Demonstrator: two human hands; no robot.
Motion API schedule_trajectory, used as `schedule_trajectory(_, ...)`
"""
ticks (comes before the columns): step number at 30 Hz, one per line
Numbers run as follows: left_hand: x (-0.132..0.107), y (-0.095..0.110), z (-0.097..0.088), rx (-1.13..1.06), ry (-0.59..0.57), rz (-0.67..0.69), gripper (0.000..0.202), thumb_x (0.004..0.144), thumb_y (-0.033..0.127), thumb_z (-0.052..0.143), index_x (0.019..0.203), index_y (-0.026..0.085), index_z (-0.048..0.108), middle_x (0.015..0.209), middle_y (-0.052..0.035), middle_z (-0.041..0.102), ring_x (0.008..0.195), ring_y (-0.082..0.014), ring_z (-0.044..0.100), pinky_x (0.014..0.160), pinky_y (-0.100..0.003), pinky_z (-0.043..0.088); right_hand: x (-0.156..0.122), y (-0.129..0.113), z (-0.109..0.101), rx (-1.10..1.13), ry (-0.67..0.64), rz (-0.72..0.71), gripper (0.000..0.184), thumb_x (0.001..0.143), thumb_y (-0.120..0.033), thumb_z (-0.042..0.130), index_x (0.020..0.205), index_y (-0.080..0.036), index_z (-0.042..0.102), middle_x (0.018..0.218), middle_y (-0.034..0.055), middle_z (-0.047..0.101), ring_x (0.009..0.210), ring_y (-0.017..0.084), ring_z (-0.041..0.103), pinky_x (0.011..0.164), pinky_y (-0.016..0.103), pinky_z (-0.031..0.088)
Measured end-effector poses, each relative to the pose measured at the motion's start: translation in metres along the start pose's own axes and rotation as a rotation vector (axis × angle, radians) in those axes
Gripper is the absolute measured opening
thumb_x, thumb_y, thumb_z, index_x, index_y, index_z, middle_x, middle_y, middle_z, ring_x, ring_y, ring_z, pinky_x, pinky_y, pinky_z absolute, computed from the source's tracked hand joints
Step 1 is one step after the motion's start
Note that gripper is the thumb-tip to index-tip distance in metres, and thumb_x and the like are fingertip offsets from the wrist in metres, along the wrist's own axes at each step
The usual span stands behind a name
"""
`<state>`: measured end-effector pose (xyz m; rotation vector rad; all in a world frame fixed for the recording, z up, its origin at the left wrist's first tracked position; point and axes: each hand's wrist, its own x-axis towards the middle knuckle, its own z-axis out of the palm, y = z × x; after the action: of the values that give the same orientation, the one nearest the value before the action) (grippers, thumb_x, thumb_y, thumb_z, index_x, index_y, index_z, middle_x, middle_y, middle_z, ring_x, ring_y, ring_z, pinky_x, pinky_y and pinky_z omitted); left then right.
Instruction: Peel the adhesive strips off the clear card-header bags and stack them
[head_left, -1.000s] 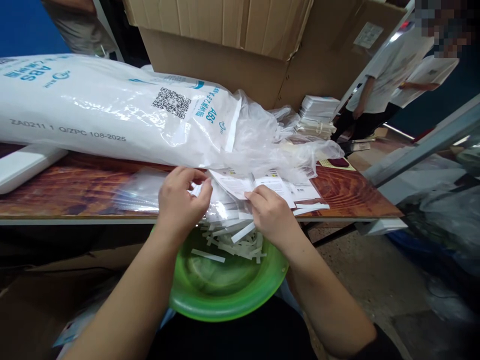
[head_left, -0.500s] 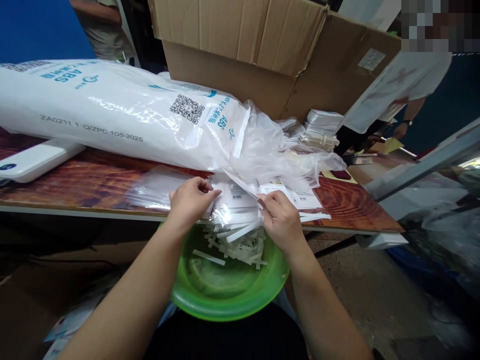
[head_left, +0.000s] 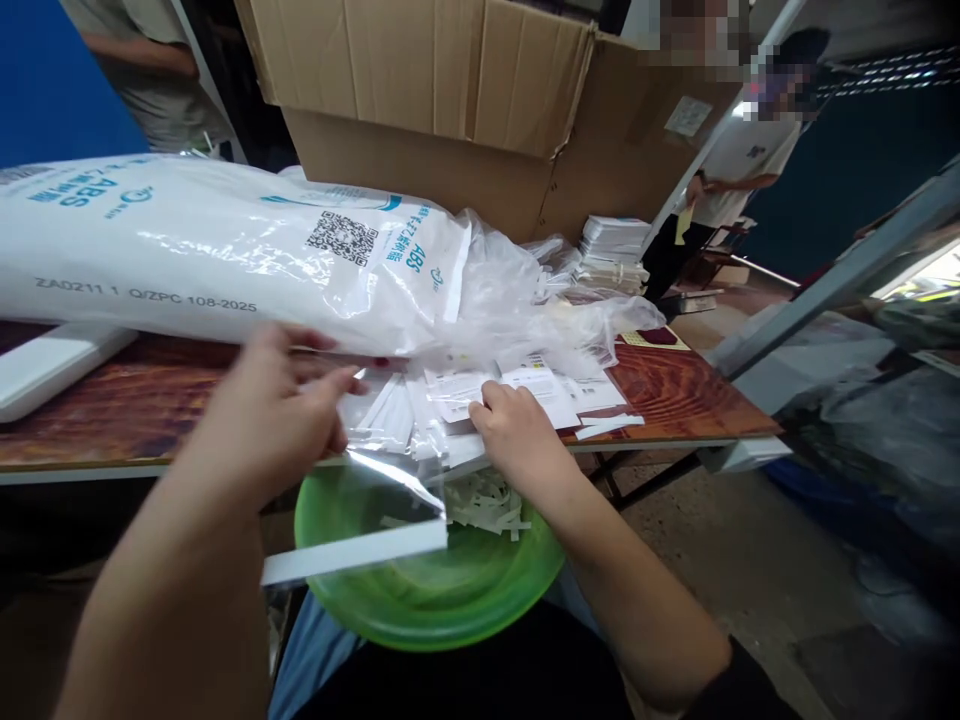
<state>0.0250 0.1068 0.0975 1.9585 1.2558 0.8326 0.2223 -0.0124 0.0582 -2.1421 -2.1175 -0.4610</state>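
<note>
My left hand (head_left: 274, 415), smeared by motion, pinches a clear plastic bag (head_left: 386, 475) that hangs over the basin. Along the bag's lower edge runs a white strip (head_left: 360, 553). My right hand (head_left: 521, 430) is at the table edge, its fingers curled on a printed white paper (head_left: 461, 400). More printed papers (head_left: 592, 390) lie just beyond it. Beneath both hands sits a green basin (head_left: 427, 635) on the lap, with a heap of cut white strips (head_left: 487, 503) inside.
Across the wooden table (head_left: 180, 400) lies a big white sack (head_left: 247, 250). A cardboard box (head_left: 420, 150) stands behind it. At left is a white flat object (head_left: 60, 365); at right, a stack of papers (head_left: 613, 245). Other people stand in the background.
My left hand has moved left and nearer, drawing the clear bag with its white strip over the basin. My right hand has let go of the raised white strip and rests on the papers.
</note>
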Motion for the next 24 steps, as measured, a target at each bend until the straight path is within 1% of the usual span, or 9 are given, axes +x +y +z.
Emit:
schedule_trajectory(2, -0.001, 0.016, 0.014, -0.062, -0.203, -0.099, 0.038, 0.081, 0.030, 0.059, 0.113, 0.023, 0.041, 0.080, -0.0023, 0.068, 0.034, -0.0103, 0.050, 0.033, -0.023, 0.039, -0.006, -0.002, -0.011, -0.008, -0.007, -0.032, 0.020, 0.082, -0.004, 0.049, 0.078, -0.016, 0.064, 0.085, 0.0086, 0.058, 0.075, 0.021, 0.051, 0.069, 0.036, 0.034)
schedule_trajectory(4, 0.000, 0.026, 0.027, -0.064, -0.380, -0.131, 0.035, 0.081, 0.027, 0.058, 0.111, 0.022, 0.042, 0.079, -0.0027, 0.068, 0.033, -0.0110, 0.049, 0.031, -0.022, 0.036, -0.012, -0.003, -0.019, -0.022, 0.003, -0.058, 0.019, 0.084, -0.006, 0.049, 0.080, -0.016, 0.064, 0.087, 0.0086, 0.058, 0.077, 0.022, 0.051, 0.071, 0.037, 0.033)
schedule_trajectory(6, 0.005, 0.029, 0.036, -0.068, -0.460, -0.141, 0.035, 0.082, 0.025, 0.056, 0.113, 0.021, 0.041, 0.079, -0.0039, 0.068, 0.034, -0.0113, 0.050, 0.032, -0.023, 0.036, -0.013, -0.003, -0.021, -0.037, 0.017, -0.067, 0.017, 0.085, -0.008, 0.050, 0.082, -0.016, 0.065, 0.090, 0.0094, 0.059, 0.081, 0.023, 0.052, 0.073, 0.038, 0.033)
schedule_trajectory(8, 0.013, 0.027, 0.045, -0.096, -0.442, -0.178, 0.038, 0.081, 0.023, 0.054, 0.116, 0.019, 0.039, 0.080, -0.0060, 0.069, 0.035, -0.0109, 0.050, 0.034, -0.023, 0.035, -0.006, -0.001, -0.016, -0.041, 0.021, -0.052, 0.018, 0.085, -0.008, 0.049, 0.083, -0.015, 0.065, 0.091, 0.0102, 0.059, 0.084, 0.024, 0.053, 0.073, 0.038, 0.033)
schedule_trajectory(10, 0.024, 0.023, 0.055, -0.113, -0.377, -0.211, 0.041, 0.080, 0.021, 0.054, 0.118, 0.018, 0.038, 0.083, -0.0085, 0.069, 0.034, -0.0100, 0.048, 0.035, -0.023, 0.034, 0.006, 0.003, -0.008, -0.032, 0.014, -0.018, 0.020, 0.086, -0.007, 0.047, 0.084, -0.014, 0.066, 0.091, 0.0109, 0.060, 0.086, 0.025, 0.054, 0.074, 0.039, 0.033)
schedule_trajectory(14, 0.042, 0.019, 0.077, -0.048, -0.231, -0.181, 0.045, 0.078, 0.021, 0.056, 0.117, 0.018, 0.035, 0.087, -0.0090, 0.069, 0.038, -0.0105, 0.052, 0.038, -0.023, 0.038, 0.017, 0.016, 0.000, 0.071, -0.056, 0.002, 0.018, 0.088, -0.013, 0.050, 0.087, -0.015, 0.068, 0.094, 0.0105, 0.061, 0.088, 0.023, 0.056, 0.076, 0.037, 0.034)
schedule_trajectory(16, 0.043, 0.020, 0.084, -0.038, -0.203, -0.155, 0.045, 0.077, 0.021, 0.057, 0.115, 0.019, 0.033, 0.085, -0.0068, 0.069, 0.040, -0.0115, 0.055, 0.038, -0.022, 0.039, 0.006, 0.026, -0.001, 0.167, -0.038, 0.010, 0.018, 0.090, -0.022, 0.052, 0.092, -0.017, 0.069, 0.097, 0.0093, 0.062, 0.092, 0.022, 0.057, 0.079, 0.037, 0.035)
schedule_trajectory(20, 0.034, 0.019, 0.094, -0.154, -0.261, -0.135, 0.040, 0.080, 0.024, 0.054, 0.113, 0.023, 0.030, 0.086, -0.0035, 0.068, 0.040, -0.0108, 0.055, 0.036, -0.021, 0.039, -0.033, 0.052, -0.002, 0.246, 0.082, 0.114, 0.029, 0.091, -0.035, 0.053, 0.111, -0.019, 0.066, 0.109, 0.0105, 0.063, 0.106, 0.022, 0.056, 0.090, 0.037, 0.034)
schedule_trajectory(24, 0.032, 0.013, 0.101, -0.040, -0.245, -0.273, 0.045, 0.074, 0.022, 0.057, 0.112, 0.018, 0.033, 0.065, -0.0031, 0.062, 0.041, -0.0173, 0.055, 0.036, -0.025, 0.039, -0.058, 0.071, 0.011, 0.125, -0.017, 0.103, 0.042, 0.090, -0.036, 0.054, 0.127, -0.016, 0.056, 0.137, 0.0155, 0.052, 0.124, 0.028, 0.048, 0.097, 0.045, 0.033)
